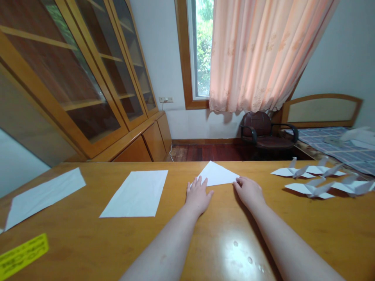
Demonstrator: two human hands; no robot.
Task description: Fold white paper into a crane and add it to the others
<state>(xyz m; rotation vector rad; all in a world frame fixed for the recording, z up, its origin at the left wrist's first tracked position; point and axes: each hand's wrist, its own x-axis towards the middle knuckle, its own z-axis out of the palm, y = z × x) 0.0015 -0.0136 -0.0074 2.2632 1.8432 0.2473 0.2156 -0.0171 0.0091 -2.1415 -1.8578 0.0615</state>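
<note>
A white sheet of paper folded into a triangle [216, 174] lies on the wooden table [187, 242], its point facing away from me. My left hand [198, 197] rests flat with fingers spread on the triangle's left corner. At the right corner, my right hand [249, 191] has its fingers drawn together, thumb and forefinger pinching the paper's tip. Left of my hands lies a flat white paper sheet [136, 194]. Several folded paper birds [310, 189] stand in two rows to the right.
Another white sheet [47, 197] lies at the far left, with a yellow label [23, 255] nearer me. Beyond the table are a glass-door cabinet [123, 136], a brown armchair [263, 132], a pink curtain [258, 54] and a bed [325, 111].
</note>
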